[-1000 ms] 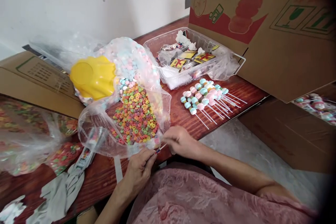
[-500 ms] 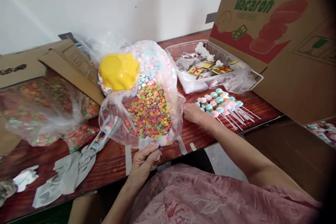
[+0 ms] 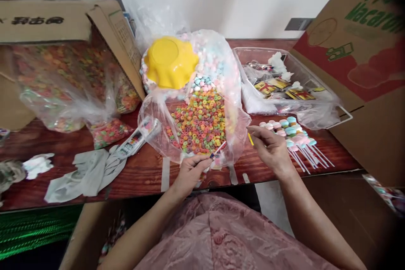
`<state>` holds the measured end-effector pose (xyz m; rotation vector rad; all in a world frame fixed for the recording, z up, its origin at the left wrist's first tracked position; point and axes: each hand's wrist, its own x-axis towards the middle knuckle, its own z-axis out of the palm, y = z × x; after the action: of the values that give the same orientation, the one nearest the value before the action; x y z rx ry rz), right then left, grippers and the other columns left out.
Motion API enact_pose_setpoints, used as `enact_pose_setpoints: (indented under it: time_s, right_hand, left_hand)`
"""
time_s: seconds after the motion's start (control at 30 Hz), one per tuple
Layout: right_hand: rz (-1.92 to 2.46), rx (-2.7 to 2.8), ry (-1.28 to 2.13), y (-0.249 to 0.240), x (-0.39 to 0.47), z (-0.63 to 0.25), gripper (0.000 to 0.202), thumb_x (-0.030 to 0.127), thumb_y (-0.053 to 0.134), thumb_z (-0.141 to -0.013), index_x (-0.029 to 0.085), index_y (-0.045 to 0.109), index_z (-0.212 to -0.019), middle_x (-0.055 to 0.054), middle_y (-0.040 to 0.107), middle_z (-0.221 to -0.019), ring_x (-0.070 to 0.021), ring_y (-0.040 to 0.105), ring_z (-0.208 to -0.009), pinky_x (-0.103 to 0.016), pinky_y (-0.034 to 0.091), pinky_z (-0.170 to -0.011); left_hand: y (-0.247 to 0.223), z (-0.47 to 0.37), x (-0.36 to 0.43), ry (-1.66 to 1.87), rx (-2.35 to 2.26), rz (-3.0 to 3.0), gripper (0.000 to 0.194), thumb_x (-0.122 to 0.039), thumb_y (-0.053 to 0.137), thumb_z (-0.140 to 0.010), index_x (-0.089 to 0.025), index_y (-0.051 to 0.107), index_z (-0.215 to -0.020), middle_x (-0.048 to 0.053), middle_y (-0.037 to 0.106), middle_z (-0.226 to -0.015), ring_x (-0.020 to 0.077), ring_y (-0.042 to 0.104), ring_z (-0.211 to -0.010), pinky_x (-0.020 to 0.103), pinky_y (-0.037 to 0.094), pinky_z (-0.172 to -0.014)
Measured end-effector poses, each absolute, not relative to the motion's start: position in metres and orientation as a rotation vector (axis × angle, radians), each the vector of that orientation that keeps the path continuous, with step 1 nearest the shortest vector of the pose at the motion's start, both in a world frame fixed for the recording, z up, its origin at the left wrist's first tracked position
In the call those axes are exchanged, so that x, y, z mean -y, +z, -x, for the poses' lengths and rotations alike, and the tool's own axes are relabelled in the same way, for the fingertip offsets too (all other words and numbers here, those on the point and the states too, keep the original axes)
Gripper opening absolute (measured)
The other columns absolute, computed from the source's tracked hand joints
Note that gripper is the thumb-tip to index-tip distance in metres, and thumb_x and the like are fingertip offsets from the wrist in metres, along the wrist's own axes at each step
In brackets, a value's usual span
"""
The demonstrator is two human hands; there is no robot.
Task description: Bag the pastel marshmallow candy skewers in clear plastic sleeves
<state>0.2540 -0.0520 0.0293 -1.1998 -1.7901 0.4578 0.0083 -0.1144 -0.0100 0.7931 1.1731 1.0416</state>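
My left hand (image 3: pixel 193 170) pinches a thin printed strip (image 3: pixel 219 149) at the front edge of an open plastic bag. Ring-shaped candies (image 3: pixel 202 122) in many colours lie in that bag. To the right, my right hand (image 3: pixel 268 145) has its fingertips closed on a small yellow piece (image 3: pixel 250 139). A yellow wavy bowl (image 3: pixel 171 62) sits upside down on pastel candies (image 3: pixel 215 57) behind the rings. Right of my right hand, pink and blue candies on white sticks (image 3: pixel 299 137) lie in a bunch on the red-brown table (image 3: pixel 139 179).
A clear tray (image 3: pixel 284 103) with small packets and white scraps stands at the back right, beside a large Macaron carton (image 3: pixel 357 67). On the left are a carton (image 3: pixel 63 21) with bagged candies (image 3: pixel 76 80), grey gloves (image 3: pixel 85 173) and a crumpled tissue (image 3: pixel 38 165).
My right hand has come off the table beside the candy sticks and now holds a yellow piece nearer my left hand. The camera view has shifted. The strip in my left hand shows more.
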Motion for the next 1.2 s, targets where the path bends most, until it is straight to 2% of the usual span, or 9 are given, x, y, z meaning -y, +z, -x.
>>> enact_pose_setpoints:
  time_s: [0.17,0.33,0.53,0.67,0.83,0.9,1.03,1.1,1.2]
  right_hand:
    - [0.919,2.016,0.506,0.038,0.072,-0.196,0.022,0.013,0.057,-0.088,0.021,0.07,-0.104,-0.002,0.074,-0.087,-0.0125,0.067,-0.073,-0.025,0.051,-0.067]
    - [0.989,1.918,0.722,0.012,0.082,-0.168,0.012,0.019,0.057,-0.089,0.021,0.068,-0.086,0.0,0.071,-0.074,-0.0133,0.065,-0.065,-0.025,0.053,-0.062]
    - [0.858,2.137,0.285,-0.007,0.08,-0.173,0.023,0.012,0.053,-0.089,0.022,0.068,-0.102,-0.005,0.072,-0.083,-0.0164,0.067,-0.075,-0.028,0.055,-0.07]
    - [0.775,2.199,0.091,-0.016,0.079,-0.177,0.031,0.008,0.05,-0.088,0.023,0.068,-0.109,-0.006,0.073,-0.088,-0.0164,0.067,-0.08,-0.029,0.056,-0.074]
    - [0.804,2.15,0.047,-0.022,0.078,-0.183,0.025,0.01,0.053,-0.089,0.023,0.069,-0.102,-0.005,0.074,-0.085,-0.0154,0.067,-0.077,-0.028,0.055,-0.071]
    - [0.845,2.065,0.19,-0.019,0.08,-0.186,0.02,0.012,0.057,-0.089,0.023,0.07,-0.099,-0.004,0.074,-0.087,-0.0151,0.068,-0.078,-0.027,0.055,-0.071]
    - [0.883,1.99,0.854,-0.003,0.079,-0.195,0.009,0.025,0.064,-0.089,0.023,0.071,-0.094,-0.004,0.072,-0.084,-0.0158,0.068,-0.076,-0.028,0.055,-0.07]
    - [0.858,1.979,1.08,0.008,0.073,-0.199,0.017,0.033,0.063,-0.09,0.024,0.072,-0.1,-0.005,0.072,-0.094,-0.018,0.068,-0.088,-0.032,0.056,-0.078]
    - [0.777,2.025,1.231,0.024,0.06,-0.198,0.023,0.038,0.057,-0.093,0.025,0.073,-0.104,-0.007,0.069,-0.109,-0.0193,0.064,-0.105,-0.035,0.052,-0.091]
  left_hand:
    - [-0.006,-0.008,0.11,1.148,-1.185,-0.786,0.03,-0.043,0.079,-0.067,-0.015,0.076,-0.075,0.0,0.063,-0.066,0.0074,0.052,-0.061,0.019,0.042,-0.057]
    - [0.004,0.009,0.114,1.107,-1.058,-0.553,0.037,-0.048,0.078,-0.068,-0.014,0.07,-0.081,0.001,0.065,-0.064,0.0068,0.049,-0.044,0.018,0.031,-0.039]
    - [0.005,0.016,0.122,0.891,-0.798,-0.497,0.038,-0.042,0.082,-0.065,-0.012,0.067,-0.081,0.005,0.069,-0.062,0.0097,0.055,-0.042,0.02,0.043,-0.041]
    - [0.003,0.003,0.121,0.904,-0.722,-0.446,0.034,-0.038,0.082,-0.065,-0.01,0.067,-0.078,0.005,0.067,-0.062,0.0089,0.054,-0.044,0.019,0.041,-0.04]
    - [-0.002,-0.002,0.121,0.924,-0.691,-0.383,0.029,-0.031,0.083,-0.063,-0.01,0.066,-0.073,0.005,0.066,-0.069,0.0101,0.059,-0.053,0.017,0.038,-0.04]
    - [-0.003,0.002,0.123,0.939,-0.741,-0.409,0.028,-0.031,0.084,-0.062,-0.01,0.067,-0.071,0.004,0.065,-0.067,0.0094,0.057,-0.051,0.017,0.037,-0.04]
    - [0.005,0.017,0.125,0.919,-0.846,-0.604,0.026,-0.034,0.082,-0.061,-0.011,0.07,-0.067,0.004,0.065,-0.063,0.009,0.055,-0.049,0.021,0.039,-0.046]
    - [0.014,0.021,0.125,0.857,-0.863,-0.767,0.023,-0.034,0.079,-0.064,-0.011,0.072,-0.066,0.004,0.064,-0.063,0.0085,0.053,-0.052,0.021,0.038,-0.05]
    - [0.025,0.021,0.125,0.801,-0.873,-0.994,0.02,-0.033,0.075,-0.069,-0.013,0.074,-0.067,0.003,0.061,-0.063,0.0093,0.05,-0.057,0.023,0.038,-0.057]
